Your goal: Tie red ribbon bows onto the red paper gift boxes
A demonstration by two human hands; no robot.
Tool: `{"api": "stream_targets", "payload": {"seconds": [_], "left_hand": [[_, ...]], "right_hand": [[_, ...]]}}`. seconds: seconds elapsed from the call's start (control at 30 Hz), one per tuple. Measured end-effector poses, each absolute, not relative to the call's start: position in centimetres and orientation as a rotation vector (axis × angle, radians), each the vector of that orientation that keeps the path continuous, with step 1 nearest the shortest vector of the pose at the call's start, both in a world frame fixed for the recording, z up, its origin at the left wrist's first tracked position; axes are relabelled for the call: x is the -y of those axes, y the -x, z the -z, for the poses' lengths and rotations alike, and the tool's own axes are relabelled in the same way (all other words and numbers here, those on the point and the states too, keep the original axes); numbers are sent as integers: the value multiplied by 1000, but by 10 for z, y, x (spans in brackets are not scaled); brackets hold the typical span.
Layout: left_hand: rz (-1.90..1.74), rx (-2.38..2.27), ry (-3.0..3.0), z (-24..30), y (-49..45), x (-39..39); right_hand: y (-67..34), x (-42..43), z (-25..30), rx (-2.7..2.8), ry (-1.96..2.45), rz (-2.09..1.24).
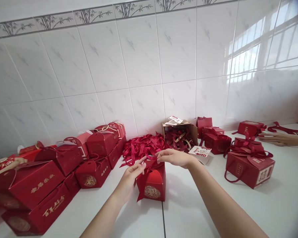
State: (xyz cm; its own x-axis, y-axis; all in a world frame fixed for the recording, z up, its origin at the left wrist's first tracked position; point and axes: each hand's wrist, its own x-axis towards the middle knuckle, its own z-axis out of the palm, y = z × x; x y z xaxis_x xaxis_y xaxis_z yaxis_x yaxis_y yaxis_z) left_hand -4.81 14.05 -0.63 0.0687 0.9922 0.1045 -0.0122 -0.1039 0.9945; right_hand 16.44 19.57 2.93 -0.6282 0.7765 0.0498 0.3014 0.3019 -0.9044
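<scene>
A red gift box (152, 190) with a gold round emblem stands upright before me on the white table. A red ribbon (142, 185) lies over its top, one tail hanging down the left side. My left hand (134, 173) is at the box's upper left, thumb and fingers closed on the ribbon. From the right, my right hand (172, 156) reaches over the top, its fingertips bent down onto the ribbon there. The exact grip of the fingertips is partly hidden. Just behind the box lies a heap of loose red ribbons (144, 145).
Stacked red boxes (96, 172) fill the left side. A cardboard box (192, 132) of ribbons stands by the wall, a printed card (200, 151) before it. Ribboned boxes (248, 167) stand right. Other people's hands show at far left (12, 163) and far right (280, 138).
</scene>
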Motion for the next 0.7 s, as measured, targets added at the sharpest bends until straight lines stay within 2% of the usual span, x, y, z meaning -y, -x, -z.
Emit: {"api": "stream_targets", "payload": {"seconds": [0.2, 0.33, 0.43, 0.57, 0.7], "left_hand": [[-1243, -1329, -1544, 6, 54, -140], [-1209, -1801, -2152, 5, 61, -137], [-1194, -1977, -2526, 6, 64, -132], [-1254, -1966, -2553, 14, 63, -129], [-1402, -1550, -2192, 27, 58, -135]], "right_hand": [[-169, -206, -22, 2310, 1179, -824], [-178, -209, -22, 2396, 1197, -756], [-179, -205, -26, 2464, 1202, -686], [-171, -195, -33, 2421, 1226, -729], [-158, -183, -35, 2367, 1165, -855]]}}
